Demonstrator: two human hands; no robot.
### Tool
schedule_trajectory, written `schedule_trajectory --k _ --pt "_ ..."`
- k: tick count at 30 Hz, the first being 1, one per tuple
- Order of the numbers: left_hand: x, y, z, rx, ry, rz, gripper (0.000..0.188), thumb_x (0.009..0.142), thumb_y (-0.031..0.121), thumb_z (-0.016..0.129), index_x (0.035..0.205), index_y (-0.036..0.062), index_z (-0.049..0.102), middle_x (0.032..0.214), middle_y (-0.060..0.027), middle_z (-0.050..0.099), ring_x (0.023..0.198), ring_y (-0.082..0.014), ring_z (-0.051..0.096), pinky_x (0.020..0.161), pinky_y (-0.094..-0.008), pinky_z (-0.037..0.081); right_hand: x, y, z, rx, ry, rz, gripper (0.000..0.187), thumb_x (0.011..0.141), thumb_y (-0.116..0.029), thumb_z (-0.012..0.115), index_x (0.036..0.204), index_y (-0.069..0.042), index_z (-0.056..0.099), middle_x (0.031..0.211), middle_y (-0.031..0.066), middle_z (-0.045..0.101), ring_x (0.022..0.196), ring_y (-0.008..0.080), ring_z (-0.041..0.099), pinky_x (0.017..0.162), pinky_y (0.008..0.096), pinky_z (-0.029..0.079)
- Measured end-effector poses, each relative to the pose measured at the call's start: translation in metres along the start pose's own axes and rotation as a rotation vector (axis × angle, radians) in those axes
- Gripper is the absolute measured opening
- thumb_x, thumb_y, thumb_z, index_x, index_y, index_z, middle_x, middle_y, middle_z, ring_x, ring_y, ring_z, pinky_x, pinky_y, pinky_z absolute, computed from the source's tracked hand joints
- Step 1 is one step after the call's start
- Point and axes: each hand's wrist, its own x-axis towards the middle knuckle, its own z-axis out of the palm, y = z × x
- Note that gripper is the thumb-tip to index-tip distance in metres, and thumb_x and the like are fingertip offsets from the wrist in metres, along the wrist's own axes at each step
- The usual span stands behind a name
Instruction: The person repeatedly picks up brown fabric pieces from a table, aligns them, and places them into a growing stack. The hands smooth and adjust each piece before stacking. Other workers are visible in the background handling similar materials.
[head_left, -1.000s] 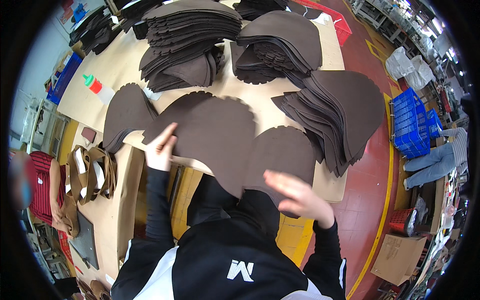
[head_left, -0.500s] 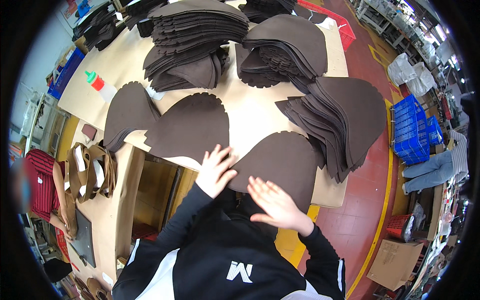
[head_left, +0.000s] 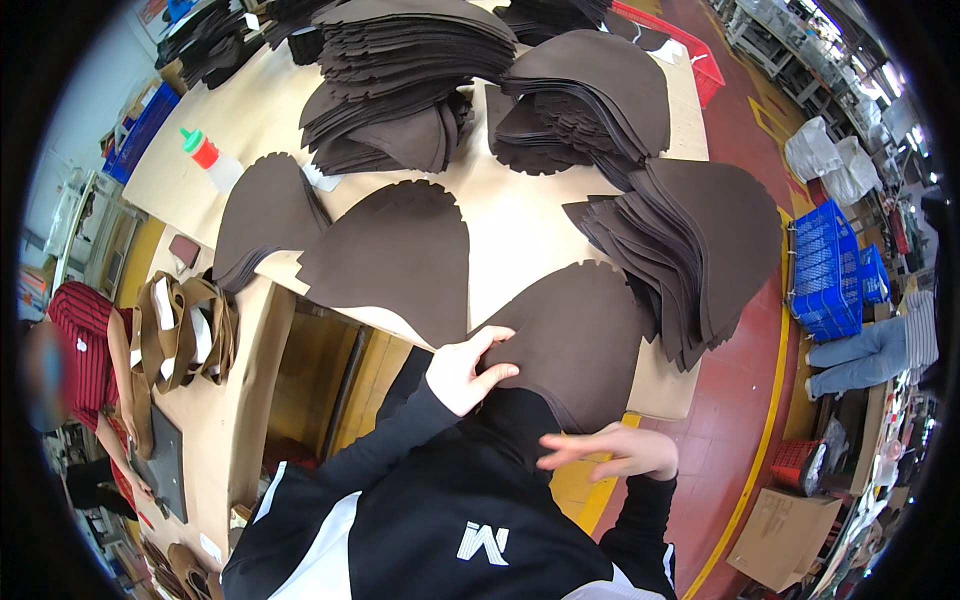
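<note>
My left hand [head_left: 470, 370] pinched the near left edge of a dark brown panel [head_left: 590, 320] between thumb and fingers, while my right hand [head_left: 625, 452] hung clear of it, fingers loosely spread, gripping nothing. That panel lay at the near edge of the worktop [head_left: 515, 230], its lower end jutting out over my lap, so I judged that a careless tug could have dragged it off, with only one hand on it. Its lower edge looked layered; if several pieces lay together there, one pinch could have lifted too many. Just beside it on the right sat a fanned pile [head_left: 710, 240], its pieces leaning over one another, and a knock from my right arm could have sent some sliding to the floor [head_left: 700, 420]. Another panel [head_left: 395, 250] reached its tip down close to my left hand, where my sleeve could have caught and skewed it. Behind the left pile [head_left: 265, 210], the green-capped squeeze bottle [head_left: 205, 155] risked toppling if those pieces were shoved back; I couldn't tell how full it was. Past the worktop's right side, a large blue crate [head_left: 825, 270] and a small red basket [head_left: 795, 460] had contents I couldn't make out, and the cardboard box [head_left: 785, 540] hid whatever it held.
</note>
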Motion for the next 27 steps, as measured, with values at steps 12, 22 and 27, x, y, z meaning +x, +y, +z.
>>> schedule_trajectory --k 12,22,27 --pt "0.042 -0.120 -0.192 0.747 0.589 0.169 0.073 0.073 0.017 0.083 0.141 0.0098 0.058 0.130 -0.0135 0.065 0.123 -0.0352 0.058 0.105 -0.0439 0.045 0.016 -0.032 -0.047 -0.653 1.095 -0.321 0.043 0.094 -0.012 0.062 0.135 0.000 0.060 0.142 0.0146 0.059 0.134 0.0298 0.054 0.113 0.0378 0.038" --pt "0.061 -0.110 -0.067 0.906 -0.261 0.759 0.093 0.066 0.055 0.083 0.150 0.0345 0.046 0.164 -0.0079 0.030 0.149 -0.0439 0.025 0.114 -0.0717 0.024 0.072 0.024 -0.069 -1.427 0.754 0.023 0.080 0.095 -0.055 0.055 0.152 -0.001 0.038 0.159 0.0183 0.037 0.146 0.0312 0.038 0.120 0.0452 0.028" --pt "0.081 -0.100 -0.084 0.797 -0.383 0.821 0.065 0.064 0.049 0.087 0.121 0.0256 0.064 0.153 -0.0071 0.043 0.147 -0.0404 0.030 0.115 -0.0683 0.026 0.081 0.029 -0.002 -1.338 0.528 -0.071 0.083 0.093 -0.060 0.056 0.149 0.001 0.042 0.157 0.0182 0.040 0.144 0.0316 0.042 0.119 0.0427 0.032"
